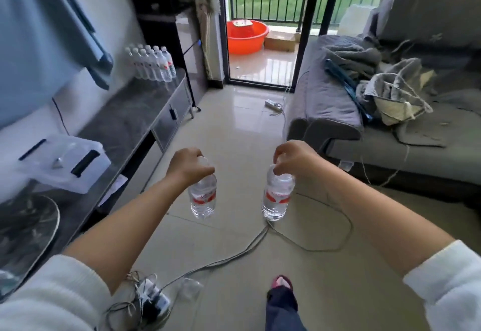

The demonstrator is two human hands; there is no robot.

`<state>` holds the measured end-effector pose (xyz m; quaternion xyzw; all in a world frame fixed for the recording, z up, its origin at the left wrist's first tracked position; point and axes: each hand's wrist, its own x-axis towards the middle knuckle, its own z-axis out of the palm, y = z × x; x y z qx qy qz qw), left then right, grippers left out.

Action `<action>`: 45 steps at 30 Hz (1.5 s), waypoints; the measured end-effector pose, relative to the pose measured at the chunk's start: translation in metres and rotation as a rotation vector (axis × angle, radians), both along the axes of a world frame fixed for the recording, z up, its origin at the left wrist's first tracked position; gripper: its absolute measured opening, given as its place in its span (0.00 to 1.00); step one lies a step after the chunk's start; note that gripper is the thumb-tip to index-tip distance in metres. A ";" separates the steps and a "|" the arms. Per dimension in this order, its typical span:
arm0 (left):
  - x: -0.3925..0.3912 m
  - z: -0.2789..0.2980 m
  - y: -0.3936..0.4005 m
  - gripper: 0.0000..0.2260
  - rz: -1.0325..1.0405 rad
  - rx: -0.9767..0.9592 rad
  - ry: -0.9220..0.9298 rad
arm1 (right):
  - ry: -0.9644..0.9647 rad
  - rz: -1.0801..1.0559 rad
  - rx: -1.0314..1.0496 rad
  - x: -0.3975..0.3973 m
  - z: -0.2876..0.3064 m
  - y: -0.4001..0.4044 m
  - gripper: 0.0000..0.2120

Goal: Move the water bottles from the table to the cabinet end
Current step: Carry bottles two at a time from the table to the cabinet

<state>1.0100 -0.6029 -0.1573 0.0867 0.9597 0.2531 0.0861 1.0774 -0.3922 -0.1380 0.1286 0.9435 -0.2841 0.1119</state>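
— nearest the lens? white sleeves (pixel 44 296) at both lower corners, bare forearms reaching to mid-frame.
— and the grips?
— left hand (pixel 186 165) curled over the cap of the left bottle (pixel 203 196); right hand (pixel 291 158) pinching the top of the right bottle (pixel 277 195). both hanging upright over the tiled floor (pixel 234 132), centre of frame, apart from each other.
— looks of them?
— clear plastic, full of water, red and white label round the middle.
— containers?
— clear lidded plastic box (pixel 65 164) with black latches at left on the dark cabinet top (pixel 125 119), contents hard to tell. orange basin (pixel 246 36) at upper centre past the doorway, something pale inside.
— more bottles?
— cluster of standing bottles (pixel 152 63) at the cabinet's far end, upper left. grey sofa (pixel 390 111) with rumpled blankets at right, cables (pixel 260 244) across the lower floor.
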 end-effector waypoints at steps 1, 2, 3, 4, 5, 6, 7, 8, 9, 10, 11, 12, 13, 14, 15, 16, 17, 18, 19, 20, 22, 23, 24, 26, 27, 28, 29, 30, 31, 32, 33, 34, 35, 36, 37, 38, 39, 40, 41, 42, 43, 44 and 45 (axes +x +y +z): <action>-0.016 -0.001 -0.006 0.13 0.046 0.018 -0.007 | -0.009 0.046 0.011 -0.020 0.001 -0.003 0.11; -0.033 -0.003 -0.011 0.12 0.084 0.032 -0.016 | -0.017 0.088 0.026 -0.040 0.002 -0.004 0.12; -0.050 -0.004 -0.014 0.11 0.109 0.032 -0.027 | -0.023 0.128 0.040 -0.062 0.002 -0.004 0.13; -0.064 -0.004 -0.017 0.10 0.118 0.023 -0.045 | -0.028 0.157 0.050 -0.079 0.003 -0.004 0.13; -0.080 -0.003 -0.017 0.07 0.127 0.016 -0.058 | -0.029 0.186 0.052 -0.098 0.004 -0.004 0.13; -0.097 -0.003 -0.017 0.06 0.140 0.013 -0.067 | -0.025 0.216 0.056 -0.122 0.004 -0.002 0.13; -0.113 -0.002 -0.015 0.06 0.156 0.007 -0.077 | -0.021 0.244 0.067 -0.144 0.005 0.000 0.13; -0.129 0.000 -0.012 0.05 0.177 0.003 -0.089 | -0.020 0.276 0.083 -0.166 0.007 0.000 0.12; -0.144 0.002 -0.009 0.05 0.197 0.002 -0.101 | -0.020 0.307 0.096 -0.186 0.010 0.001 0.12; -0.161 0.005 -0.006 0.05 0.215 0.009 -0.106 | -0.015 0.340 0.110 -0.209 0.014 0.003 0.12; -0.178 0.007 -0.002 0.05 0.225 0.016 -0.103 | -0.009 0.377 0.128 -0.232 0.017 0.005 0.13; -0.191 0.008 0.001 0.06 0.233 0.021 -0.100 | 0.001 0.407 0.147 -0.251 0.020 0.005 0.13; -0.205 0.010 0.004 0.06 0.254 0.034 -0.097 | 0.012 0.428 0.158 -0.269 0.023 0.006 0.13; -0.220 0.012 0.006 0.05 0.282 0.046 -0.089 | 0.026 0.442 0.161 -0.288 0.025 0.005 0.13; -0.237 0.013 0.006 0.06 0.316 0.058 -0.079 | 0.037 0.455 0.163 -0.309 0.027 0.005 0.13; -0.252 0.014 0.007 0.09 0.349 0.074 -0.073 | 0.048 0.462 0.171 -0.328 0.027 0.005 0.13; -0.267 0.015 0.006 0.12 0.380 0.095 -0.072 | 0.056 0.465 0.178 -0.346 0.027 0.004 0.13; -0.281 0.015 0.006 0.13 0.407 0.127 -0.067 | 0.059 0.466 0.174 -0.363 0.027 0.004 0.13; -0.300 0.015 0.004 0.13 0.434 0.169 -0.058 | 0.056 0.468 0.157 -0.384 0.026 0.002 0.13; -0.318 0.014 0.002 0.12 0.460 0.202 -0.053 | 0.054 0.468 0.146 -0.406 0.024 0.001 0.13; -0.349 0.014 -0.002 0.12 0.470 0.227 -0.045 | 0.043 0.472 0.143 -0.441 0.021 -0.005 0.13; -0.365 0.013 -0.004 0.12 0.468 0.228 -0.042 | 0.041 0.478 0.144 -0.458 0.019 -0.008 0.13; -0.385 0.012 -0.008 0.12 0.465 0.228 -0.039 | 0.042 0.488 0.148 -0.480 0.017 -0.013 0.13; -0.416 0.010 -0.015 0.11 0.445 0.204 -0.042 | 0.031 0.497 0.167 -0.512 0.013 -0.021 0.13; -0.436 0.008 -0.020 0.12 0.425 0.193 -0.049 | 0.016 0.497 0.170 -0.534 0.011 -0.026 0.13; -0.453 0.008 -0.025 0.12 0.404 0.184 -0.059 | 0.000 0.493 0.160 -0.552 0.010 -0.030 0.12; -0.475 0.008 -0.032 0.13 0.387 0.178 -0.069 | -0.021 0.490 0.148 -0.576 0.008 -0.036 0.12; -0.495 0.008 -0.038 0.12 0.376 0.171 -0.073 | -0.034 0.489 0.141 -0.598 0.008 -0.041 0.12; -0.512 0.010 -0.043 0.11 0.362 0.161 -0.073 | -0.036 0.493 0.136 -0.616 0.007 -0.045 0.12; -0.531 0.011 -0.048 0.09 0.349 0.155 -0.076 | -0.033 0.505 0.139 -0.635 0.006 -0.049 0.12; -0.554 0.011 -0.053 0.08 0.342 0.160 -0.076 | -0.024 0.514 0.145 -0.657 0.005 -0.052 0.11; -0.578 0.010 -0.058 0.08 0.337 0.167 -0.077 | -0.010 0.514 0.151 -0.678 0.003 -0.054 0.12; -0.595 0.009 -0.060 0.10 0.334 0.163 -0.077 | 0.001 0.514 0.154 -0.694 0.001 -0.055 0.12; -0.610 0.008 -0.062 0.11 0.333 0.162 -0.079 | 0.012 0.515 0.155 -0.706 0.001 -0.056 0.12; -0.626 0.006 -0.064 0.12 0.334 0.164 -0.078 | 0.019 0.513 0.154 -0.721 0.000 -0.057 0.12; -0.647 0.003 -0.065 0.13 0.337 0.171 -0.077 | 0.031 0.507 0.155 -0.740 -0.002 -0.057 0.13; -0.665 -0.001 -0.067 0.14 0.347 0.177 -0.078 | 0.035 0.498 0.157 -0.759 -0.005 -0.055 0.12; -0.680 -0.004 -0.068 0.15 0.358 0.182 -0.078 | 0.037 0.490 0.160 -0.775 -0.006 -0.054 0.12; -0.696 -0.006 -0.069 0.16 0.373 0.193 -0.076 | 0.031 0.485 0.155 -0.792 -0.007 -0.053 0.12; -0.711 -0.009 -0.070 0.17 0.393 0.210 -0.065 | 0.028 0.483 0.145 -0.809 -0.010 -0.051 0.12; -0.732 -0.012 -0.069 0.17 0.415 0.222 -0.052 | 0.023 0.486 0.142 -0.834 -0.013 -0.047 0.12; -0.750 -0.015 -0.069 0.17 0.425 0.222 -0.045 | 0.009 0.494 0.149 -0.854 -0.015 -0.044 0.12; -0.760 -0.016 -0.069 0.17 0.428 0.210 -0.051 | -0.008 0.502 0.158 -0.865 -0.017 -0.043 0.12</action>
